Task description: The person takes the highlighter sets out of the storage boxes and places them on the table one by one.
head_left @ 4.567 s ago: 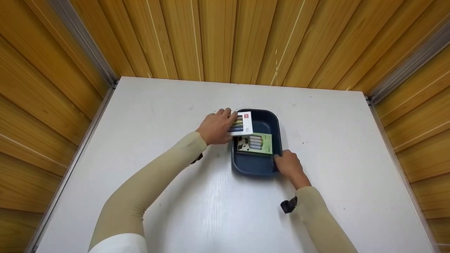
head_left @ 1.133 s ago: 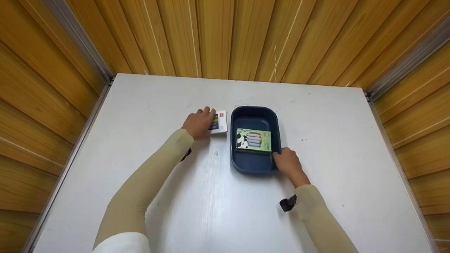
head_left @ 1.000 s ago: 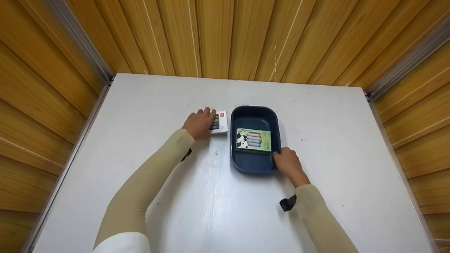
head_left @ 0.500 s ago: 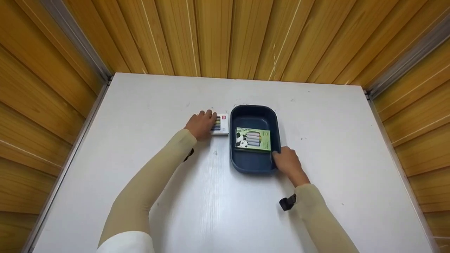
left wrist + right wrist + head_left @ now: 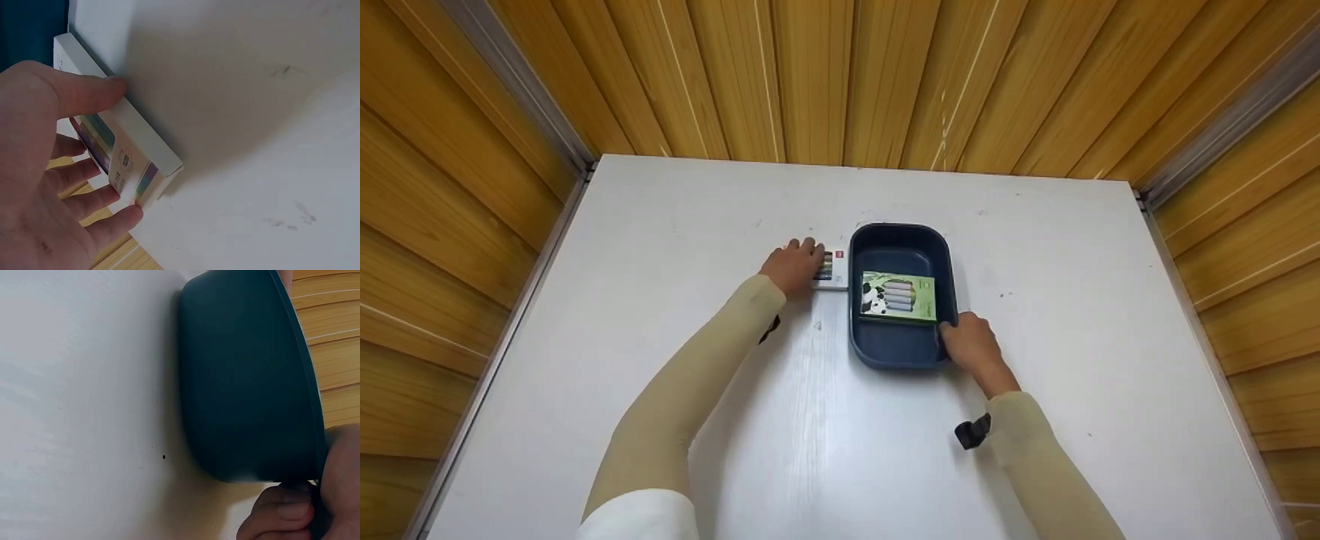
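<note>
My left hand [image 5: 795,268] holds a white crayon box [image 5: 834,270] with a window showing coloured sticks. In the left wrist view, the thumb lies along one narrow side of the white box [image 5: 140,135] and the fingertips touch the opposite edge. It lies on the table, its right end close against the left wall of a dark blue bin [image 5: 904,349]. A green box [image 5: 924,300] with a panda picture rests flat inside the bin. My right hand [image 5: 975,346] grips the bin's near right rim, thumb over the inside, other fingers outside.
The white table [image 5: 720,450] carries small smudges and specks. Yellow wood-look panels [image 5: 817,82] stand behind and at both sides, with grey metal posts [image 5: 510,75] in the corners.
My left hand has brought the white crayon box from over the bin's left rim down to the table on its left, then slid it right against the bin. The right hand keeps its grip.
</note>
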`<state>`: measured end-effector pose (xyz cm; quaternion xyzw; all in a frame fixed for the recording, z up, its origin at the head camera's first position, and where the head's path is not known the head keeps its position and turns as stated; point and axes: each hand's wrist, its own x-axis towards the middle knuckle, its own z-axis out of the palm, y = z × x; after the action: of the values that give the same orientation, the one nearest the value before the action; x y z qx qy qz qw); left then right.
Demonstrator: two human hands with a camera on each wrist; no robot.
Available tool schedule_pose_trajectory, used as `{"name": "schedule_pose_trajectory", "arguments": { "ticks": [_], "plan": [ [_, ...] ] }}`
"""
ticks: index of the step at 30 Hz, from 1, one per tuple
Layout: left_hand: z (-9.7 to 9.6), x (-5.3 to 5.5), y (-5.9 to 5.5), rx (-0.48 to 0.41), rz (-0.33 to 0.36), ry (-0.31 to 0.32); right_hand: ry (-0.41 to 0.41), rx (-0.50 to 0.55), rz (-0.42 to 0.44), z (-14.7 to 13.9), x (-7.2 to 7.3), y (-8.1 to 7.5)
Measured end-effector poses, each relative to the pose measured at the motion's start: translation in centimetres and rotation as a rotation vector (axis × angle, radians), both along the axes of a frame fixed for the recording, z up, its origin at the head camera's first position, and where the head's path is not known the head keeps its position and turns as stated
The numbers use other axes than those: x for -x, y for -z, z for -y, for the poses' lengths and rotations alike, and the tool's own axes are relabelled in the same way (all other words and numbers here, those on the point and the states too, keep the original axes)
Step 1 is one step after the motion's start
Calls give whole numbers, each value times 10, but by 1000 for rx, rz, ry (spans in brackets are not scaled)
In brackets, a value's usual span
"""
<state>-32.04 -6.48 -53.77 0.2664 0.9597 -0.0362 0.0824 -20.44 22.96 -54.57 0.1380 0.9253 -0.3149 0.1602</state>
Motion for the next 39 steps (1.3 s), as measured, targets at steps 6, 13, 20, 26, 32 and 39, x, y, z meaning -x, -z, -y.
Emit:
{"name": "schedule_pose_trajectory", "arguments": {
  "ticks": [6,13,20,26,32,39],
  "plan": [
    [-2,3,0,-10,13,-7,6,-9,0,0,1,-2],
    [-4,8,-1,-51,10,-30,4,-8,4,-1,1,-1],
    [-6,12,-7,-97,33,-41,11,-7,7,-1,1,-1],
    [-8,17,-10,-88,97,-61,13,-15,10,-1,0,-1],
    [-8,21,-12,-96,128,-92,18,-3,14,0,-1,-1],
    [-7,27,-7,-106,122,-107,20,0,17,1,0,0]
  ]
}}
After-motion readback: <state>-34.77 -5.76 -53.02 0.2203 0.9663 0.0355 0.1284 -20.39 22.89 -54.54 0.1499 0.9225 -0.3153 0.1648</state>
